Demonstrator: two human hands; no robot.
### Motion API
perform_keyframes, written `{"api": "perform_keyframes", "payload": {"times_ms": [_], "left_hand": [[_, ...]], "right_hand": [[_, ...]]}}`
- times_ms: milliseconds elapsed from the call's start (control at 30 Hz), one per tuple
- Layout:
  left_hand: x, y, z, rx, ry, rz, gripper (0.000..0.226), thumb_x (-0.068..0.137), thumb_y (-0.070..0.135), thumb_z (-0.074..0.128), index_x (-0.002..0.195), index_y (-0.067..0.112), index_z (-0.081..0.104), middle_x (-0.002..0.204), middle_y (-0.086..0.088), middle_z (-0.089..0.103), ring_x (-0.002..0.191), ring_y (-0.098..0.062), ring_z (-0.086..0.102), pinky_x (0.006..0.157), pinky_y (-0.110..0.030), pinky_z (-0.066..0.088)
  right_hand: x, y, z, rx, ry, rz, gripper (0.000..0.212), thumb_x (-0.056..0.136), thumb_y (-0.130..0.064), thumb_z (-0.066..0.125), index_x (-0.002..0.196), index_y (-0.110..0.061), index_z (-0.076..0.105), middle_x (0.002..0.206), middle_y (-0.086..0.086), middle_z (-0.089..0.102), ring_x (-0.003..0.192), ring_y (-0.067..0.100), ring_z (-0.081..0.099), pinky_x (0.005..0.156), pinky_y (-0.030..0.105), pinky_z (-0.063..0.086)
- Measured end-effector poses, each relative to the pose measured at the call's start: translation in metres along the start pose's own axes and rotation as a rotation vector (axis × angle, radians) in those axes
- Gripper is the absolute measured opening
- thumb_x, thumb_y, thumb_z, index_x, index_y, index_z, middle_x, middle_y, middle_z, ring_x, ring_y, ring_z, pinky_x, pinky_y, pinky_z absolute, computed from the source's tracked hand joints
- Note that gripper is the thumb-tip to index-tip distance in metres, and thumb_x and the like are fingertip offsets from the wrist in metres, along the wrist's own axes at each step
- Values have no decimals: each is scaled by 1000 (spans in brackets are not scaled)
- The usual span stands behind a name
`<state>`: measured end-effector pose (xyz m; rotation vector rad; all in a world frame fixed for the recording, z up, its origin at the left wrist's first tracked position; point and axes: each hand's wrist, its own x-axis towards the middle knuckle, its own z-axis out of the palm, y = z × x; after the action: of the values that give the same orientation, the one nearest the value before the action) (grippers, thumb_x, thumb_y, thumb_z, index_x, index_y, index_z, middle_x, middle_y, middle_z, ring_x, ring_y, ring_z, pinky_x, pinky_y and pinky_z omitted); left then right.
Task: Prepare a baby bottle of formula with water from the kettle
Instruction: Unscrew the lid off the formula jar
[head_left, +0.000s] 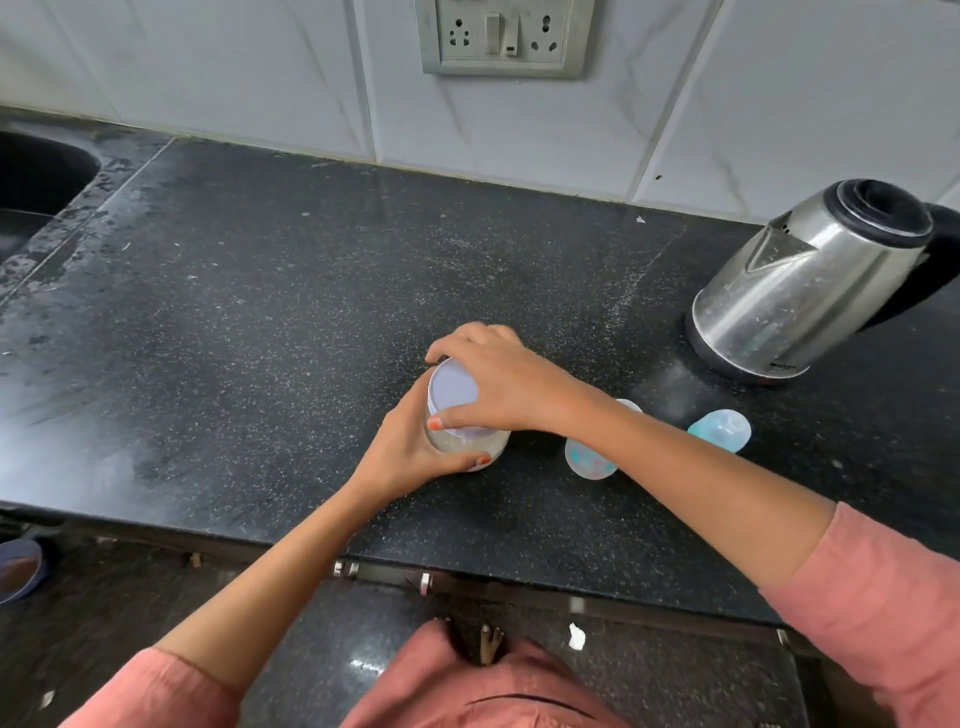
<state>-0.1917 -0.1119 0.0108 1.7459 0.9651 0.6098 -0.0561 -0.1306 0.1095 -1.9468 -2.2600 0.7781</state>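
While my left hand (410, 444) grips the jar (465, 441) and my right hand (504, 379) curls round its lid (452, 387), the bottle (589, 461) stands just beside — kettle (800, 296) beyond, on a speckled black counter (260, 312) under white tiles (234, 78).

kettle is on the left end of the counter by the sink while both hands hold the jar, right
No. The head view shows the kettle at the right end of the counter, away from the sink. Both hands hold the jar: left hand its body, right hand its lid.

Shiny steel kettle (810, 280), speckled stone counter (291, 291)
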Motion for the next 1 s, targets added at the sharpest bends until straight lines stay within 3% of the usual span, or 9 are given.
{"api": "perform_keyframes", "payload": {"times_ms": [133,200,300,367,467,567,667,833,1000], "left_hand": [[0,-2,1,-18,3,-15,82,46,46,78,111,63,32,112,32,52,106,17,48,83,-6,40],[1,-4,1,-19,7,-26,80,45,47,78,110,63,34,113,29,54,108,11,50,86,-14,42],[0,-2,2,2,10,-27,74,44,50,75,107,58,37,109,29,54,105,16,48,80,-6,39],[-2,2,2,4,17,-25,70,43,52,73,104,54,37,106,28,52,101,21,47,77,-2,37],[-1,2,3,15,10,-5,71,45,52,70,107,46,38,108,22,53,103,15,51,81,-4,38],[0,-1,2,-3,-6,-9,76,47,49,74,114,48,36,115,20,54,110,4,52,86,-17,43],[-1,0,1,-28,-8,-15,78,48,45,77,111,62,34,112,27,55,108,9,51,84,-14,42],[-1,0,1,-11,6,-19,74,47,48,76,107,62,36,111,28,54,106,11,50,83,-14,41],[0,1,1,-1,6,0,78,46,49,75,111,56,34,114,28,51,107,17,46,80,-2,37]], "right_hand": [[-3,-7,2,-203,-13,160,77,77,-57,59,142,-32,27,135,7,34,124,29,32,90,40,38],[-3,-8,2,-225,-47,145,74,79,-49,62,142,-33,27,134,8,34,122,30,36,88,39,38],[-1,-6,-1,-166,-99,39,70,75,-20,69,135,-32,36,132,2,35,121,25,34,77,33,37],[1,-3,-1,-164,-166,-45,71,71,-8,69,131,-30,39,134,-3,34,127,20,28,84,32,37],[4,0,1,-116,-215,-103,74,69,-11,72,131,-32,38,141,-7,29,138,20,14,111,44,21],[-1,-3,2,-35,-106,-11,76,72,-31,73,136,-35,33,145,0,25,137,24,14,107,45,28],[-6,-6,5,-151,-12,74,76,75,-46,67,140,-35,28,142,3,28,131,27,25,92,41,38],[-1,-2,2,-116,-28,23,69,75,-22,72,135,-32,38,131,4,37,121,25,36,82,34,40],[7,6,-16,-8,-120,-33,69,68,-10,75,127,-31,47,128,4,39,119,23,39,94,37,43]]}}
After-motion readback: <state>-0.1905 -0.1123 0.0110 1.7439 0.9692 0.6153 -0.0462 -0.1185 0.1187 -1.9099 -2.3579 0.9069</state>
